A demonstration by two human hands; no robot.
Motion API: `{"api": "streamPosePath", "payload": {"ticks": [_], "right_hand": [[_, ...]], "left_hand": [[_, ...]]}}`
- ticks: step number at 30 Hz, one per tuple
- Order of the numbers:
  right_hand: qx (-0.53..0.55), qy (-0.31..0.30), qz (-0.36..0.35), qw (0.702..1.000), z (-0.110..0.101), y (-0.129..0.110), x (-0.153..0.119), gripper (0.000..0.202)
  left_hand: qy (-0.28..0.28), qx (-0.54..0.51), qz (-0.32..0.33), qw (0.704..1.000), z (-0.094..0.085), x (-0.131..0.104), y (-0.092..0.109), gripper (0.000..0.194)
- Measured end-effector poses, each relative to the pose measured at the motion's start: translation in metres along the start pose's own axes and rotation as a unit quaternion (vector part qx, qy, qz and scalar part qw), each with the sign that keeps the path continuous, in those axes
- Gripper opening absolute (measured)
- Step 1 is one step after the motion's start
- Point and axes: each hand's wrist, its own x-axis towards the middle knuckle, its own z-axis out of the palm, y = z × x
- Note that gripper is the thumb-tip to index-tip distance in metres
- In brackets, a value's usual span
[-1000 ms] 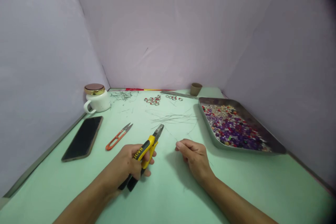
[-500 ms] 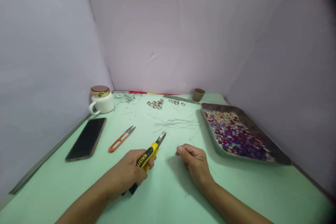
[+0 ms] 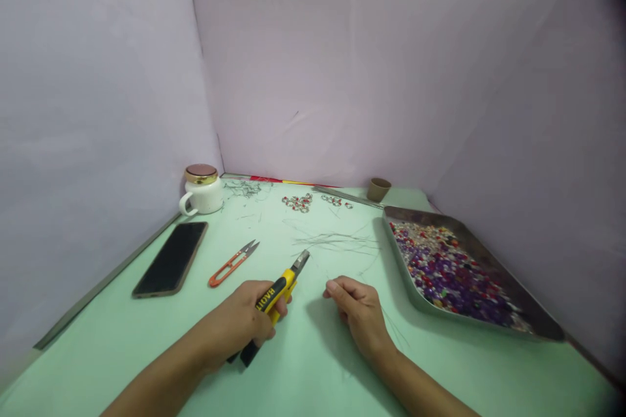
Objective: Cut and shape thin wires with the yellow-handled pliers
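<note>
My left hand (image 3: 244,319) is wrapped round the yellow-and-black handles of a pair of pliers (image 3: 278,300), whose metal jaws point up and away from me. To its right, my right hand (image 3: 359,313) is closed, thumb and index finger pinched together; whatever is between them is too small to make out. Thin wire strands (image 3: 397,329) show beside the right wrist, and I cannot tell if they run into the fingers. Beyond both hands lie several loose thin wires (image 3: 337,241). Orange thread snips (image 3: 233,264) rest left of the pliers.
A metal tray (image 3: 408,296) of mixed beads stands at right. Further back are red-beaded wire rings (image 3: 297,202), a bundle of straight wires (image 3: 347,196), a small brown cup (image 3: 379,189) and tangled wire scraps (image 3: 243,189). A phone (image 3: 171,259) and lidded white mug (image 3: 205,199) sit left.
The camera view has turned slightly, so the table items appear shifted right and a little lower. My left hand still grips the pliers; my right hand stays pinched, marginally further left in view.
</note>
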Motion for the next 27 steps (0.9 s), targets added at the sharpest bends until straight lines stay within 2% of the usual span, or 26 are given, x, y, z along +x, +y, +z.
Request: {"api": "streamPosePath", "payload": {"ticks": [8,11,13,14,16,18,19,21,24,27], "right_hand": [[0.005,-0.011,0.005,1.0,0.0,0.001,0.0,0.031],[0.013,-0.015,0.01,1.0,0.0,0.0,-0.002,0.031],[0.015,-0.014,0.004,1.0,-0.002,0.0,-0.005,0.032],[0.014,-0.015,0.002,1.0,-0.003,0.001,-0.006,0.032],[0.013,-0.017,0.005,1.0,-0.004,0.002,-0.008,0.033],[0.02,-0.009,0.005,1.0,-0.005,0.004,-0.008,0.033],[0.029,-0.001,0.004,1.0,-0.006,0.006,-0.007,0.033],[0.052,0.011,-0.001,0.999,-0.006,0.008,-0.005,0.032],[0.065,0.008,0.0,0.998,-0.007,0.013,-0.003,0.032],[0.06,0.0,-0.002,0.998,-0.008,0.014,-0.002,0.032]], "left_hand": [[0.012,0.043,0.035,0.998,0.003,0.0,-0.01,0.021],[0.009,0.059,0.029,0.998,0.001,0.003,-0.013,0.021],[0.058,0.038,0.016,0.997,-0.008,0.008,-0.013,0.026],[0.101,0.021,0.014,0.995,-0.015,0.01,-0.012,0.028],[0.223,-0.007,0.036,0.974,-0.032,0.011,-0.009,0.03],[0.246,-0.013,0.049,0.968,-0.044,0.009,-0.005,0.025],[0.237,-0.025,0.063,0.969,-0.046,0.007,-0.003,0.023],[0.165,-0.034,0.073,0.983,-0.042,0.003,-0.001,0.022],[0.049,-0.035,0.039,0.997,-0.023,-0.002,-0.003,0.026],[-0.017,-0.03,0.017,0.999,-0.007,-0.001,-0.007,0.029]]}}
